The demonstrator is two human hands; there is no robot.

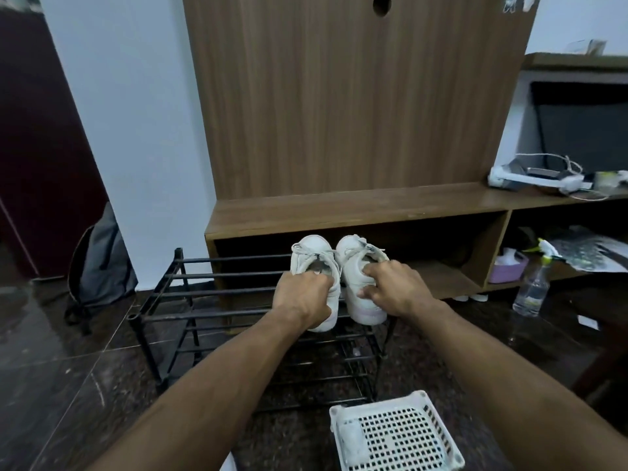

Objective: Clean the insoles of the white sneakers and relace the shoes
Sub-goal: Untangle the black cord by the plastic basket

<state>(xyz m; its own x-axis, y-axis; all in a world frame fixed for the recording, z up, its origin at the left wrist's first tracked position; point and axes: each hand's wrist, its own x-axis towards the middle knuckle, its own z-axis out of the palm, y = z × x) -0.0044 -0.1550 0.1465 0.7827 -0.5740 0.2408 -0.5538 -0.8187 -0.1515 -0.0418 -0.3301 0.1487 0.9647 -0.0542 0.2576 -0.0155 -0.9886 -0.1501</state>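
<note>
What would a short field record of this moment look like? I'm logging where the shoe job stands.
left hand: grips heel of left sneaker
right hand: grips heel of right sneaker
sneakers: side by side on top tier of black shoe rack, toes away from the person
laces: still threaded
nearby: white perforated basket on floor; spray bottle at right

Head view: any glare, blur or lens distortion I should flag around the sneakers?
Head view: dim, flat indoor light; soft overall, and both hands, left and right, look slightly smeared on the two white lace-up sneakers. Wide-angle bending shows on the tall brown wood panel edges. Glare patches sit on the dark glossy floor tiles.
</note>
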